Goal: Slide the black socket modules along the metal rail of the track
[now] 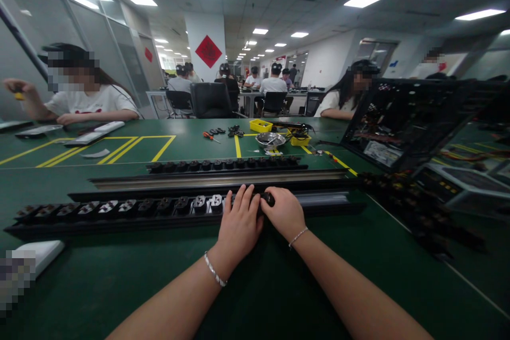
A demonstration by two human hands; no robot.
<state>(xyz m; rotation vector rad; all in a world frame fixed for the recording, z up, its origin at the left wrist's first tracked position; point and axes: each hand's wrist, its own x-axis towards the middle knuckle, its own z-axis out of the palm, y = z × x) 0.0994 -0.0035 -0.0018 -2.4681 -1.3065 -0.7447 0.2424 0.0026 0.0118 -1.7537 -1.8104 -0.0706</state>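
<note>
The left hand [239, 220] lies flat on the long black socket strip [119, 208], with the fingers stretched out and pressing on its top; it holds nothing closed inside. The right hand [283, 211] is just beside it at 3 o'clock, curled, and its fingers pinch a small black part [269, 199] on the same strip. The two hands touch each other at the thumbs. The strip lies across the green desk [258, 287] near its middle, and it runs from 9 o'clock to 3 o'clock. Behind it, at 12 o'clock, a second strip [227, 164] lies parallel. Further at 12 o'clock stand a metal bowl [270, 140] and a yellow box [261, 125]. At 2 o'clock an open black case [402, 122] stands tilted. At 10 o'clock another person's hand [69, 118] rests on the desk.
</note>
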